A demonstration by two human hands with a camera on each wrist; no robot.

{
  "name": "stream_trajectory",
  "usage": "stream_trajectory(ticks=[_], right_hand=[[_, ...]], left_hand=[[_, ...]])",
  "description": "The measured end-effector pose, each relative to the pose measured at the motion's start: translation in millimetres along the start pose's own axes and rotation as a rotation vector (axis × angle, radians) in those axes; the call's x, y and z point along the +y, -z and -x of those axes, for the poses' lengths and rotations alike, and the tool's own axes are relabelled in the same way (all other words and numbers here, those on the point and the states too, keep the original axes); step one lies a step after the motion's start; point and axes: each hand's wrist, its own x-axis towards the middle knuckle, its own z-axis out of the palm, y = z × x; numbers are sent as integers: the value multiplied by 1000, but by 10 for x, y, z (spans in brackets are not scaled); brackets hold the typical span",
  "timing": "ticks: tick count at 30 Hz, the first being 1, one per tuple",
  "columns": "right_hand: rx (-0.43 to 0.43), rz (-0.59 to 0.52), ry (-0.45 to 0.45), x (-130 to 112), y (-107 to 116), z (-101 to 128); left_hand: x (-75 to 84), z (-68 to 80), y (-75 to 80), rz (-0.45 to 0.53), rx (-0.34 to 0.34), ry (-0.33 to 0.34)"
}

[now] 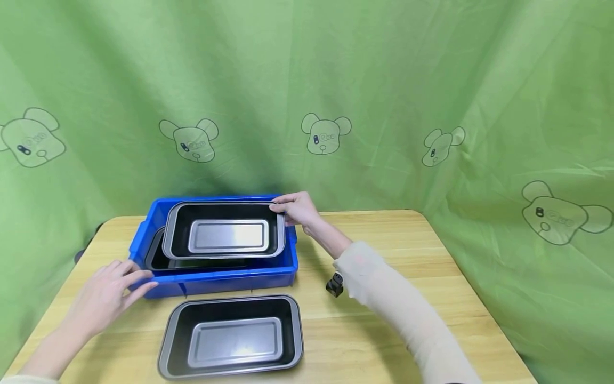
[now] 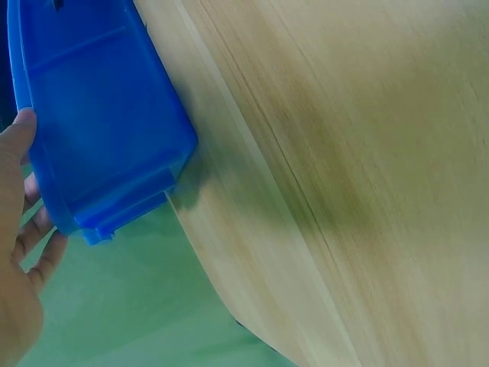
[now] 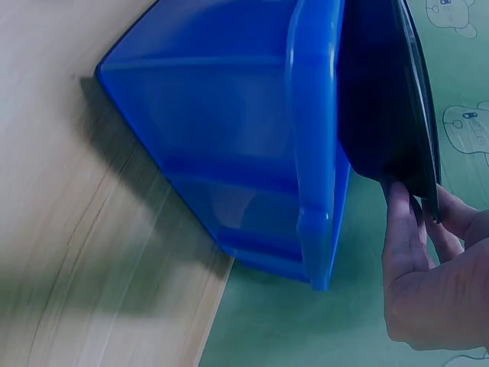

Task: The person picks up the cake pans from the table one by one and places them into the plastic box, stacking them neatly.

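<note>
Lower pan [image 1: 160, 257] mostly covered, both hands cropped in the wrist views.
The upper pan [image 1: 228, 235] hides most of it inside the blue bin [image 1: 216, 284]. The left wrist view cuts off the left hand [image 2: 15, 294] and the bin; the right wrist view crops the right hand [image 3: 439, 283] and upper pan. A small black object [image 1: 334, 285] seems partly behind the right sleeve [image 1: 398, 306], its details unreadable.

no word can be read with certainty. on the green curtain [image 1: 384, 64], the printed cartoon heads [image 1: 194, 143] each carry faint outlined lettering [image 1: 558, 217] beside a dark oval eye [image 1: 316, 139]; it perhaps begins with a rounded letter, but is too pale to spell out.
</note>
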Motion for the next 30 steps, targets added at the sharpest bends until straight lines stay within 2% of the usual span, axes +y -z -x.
stream_trajectory(ticks=[16, 30], right_hand=[[-3, 1, 14, 95, -296, -155], [-17, -8, 26, 136, -449, -214]], left_hand=[[-16, 6, -9, -6, -21, 10], [-12, 6, -7, -12, -23, 5]])
